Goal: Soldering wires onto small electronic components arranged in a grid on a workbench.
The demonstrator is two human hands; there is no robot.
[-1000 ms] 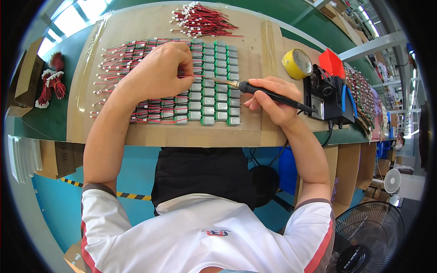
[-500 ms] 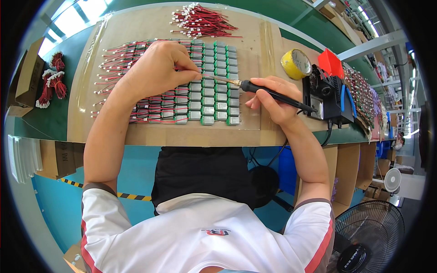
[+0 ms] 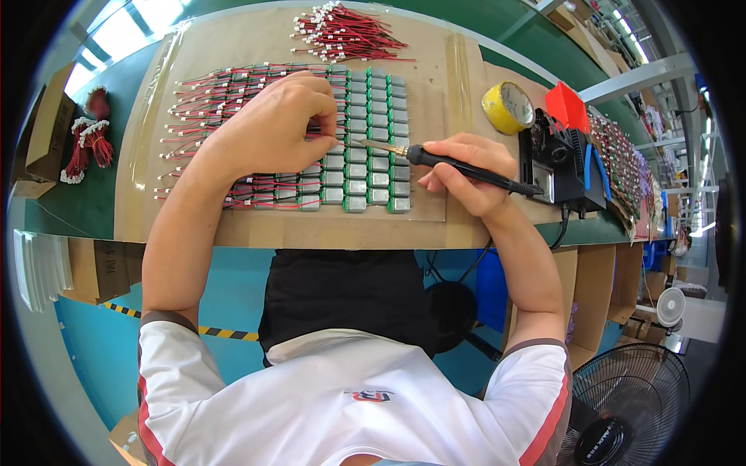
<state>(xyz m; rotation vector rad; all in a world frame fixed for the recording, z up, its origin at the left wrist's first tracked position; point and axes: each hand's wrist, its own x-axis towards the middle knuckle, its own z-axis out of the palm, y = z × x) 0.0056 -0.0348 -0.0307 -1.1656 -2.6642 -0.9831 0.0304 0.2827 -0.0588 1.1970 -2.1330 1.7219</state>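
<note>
Rows of small grey battery cells [image 3: 356, 172] with green end boards lie on a cardboard sheet [image 3: 311, 231]. Red and black wires with white plugs [image 3: 183, 133] run left from many of them. My left hand [image 3: 276, 128] is over the middle of the rows, thumb and forefinger pinched on a thin wire whose length is mostly hidden beneath the hand. In my right hand [image 3: 480, 175], a black soldering iron [image 3: 422, 156] is gripped like a pen. Its metal tip points left, over the cells and close to my left fingertips.
Loose red wires [image 3: 342, 35] are heaped at the far edge. On the right stand yellow tape [image 3: 507, 107], a soldering station [image 3: 575, 167] and a red box [image 3: 567, 107]. Tied wire bundles [image 3: 97, 144] lie left, by a cardboard box [image 3: 50, 132]. A black fan [image 3: 633, 396] is at lower right.
My left fingertips have shifted slightly nearer, down the column of cells. The iron's tip has dropped a little toward me and moved slightly left; both hands keep their grip.
</note>
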